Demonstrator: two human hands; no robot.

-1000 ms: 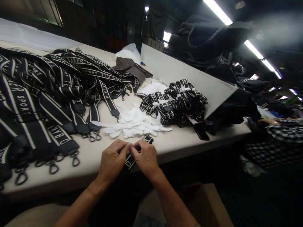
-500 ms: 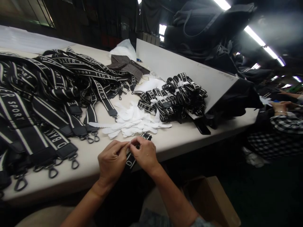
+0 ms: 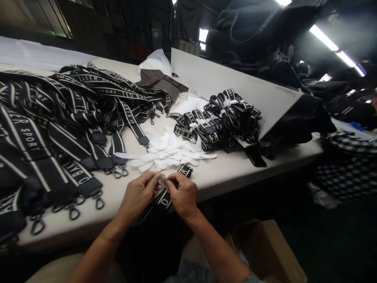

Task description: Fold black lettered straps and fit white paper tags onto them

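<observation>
At the table's front edge lies a folded black strap (image 3: 165,201) with white lettering, partly hidden under my hands. My left hand (image 3: 141,193) pinches a small white strip (image 3: 161,180) above the strap. Fingertips of my right hand (image 3: 183,193) are closed at the same white strip, from the other side. Just beyond my hands spreads a pile of white strips (image 3: 167,151). Bundled straps (image 3: 219,118) with white bands around them are heaped to the right of that pile.
Many loose black straps (image 3: 44,157) with metal clips cover the table's left side. Behind stand a white board (image 3: 235,78) and a dark brown folded cloth (image 3: 160,82). A cardboard box (image 3: 271,247) sits below the edge. At far right is a person's checked sleeve (image 3: 350,157).
The white strip shows more between my fingertips, and more of the strap is visible beneath. The view has shifted slightly. The other person's hand at right has left view.
</observation>
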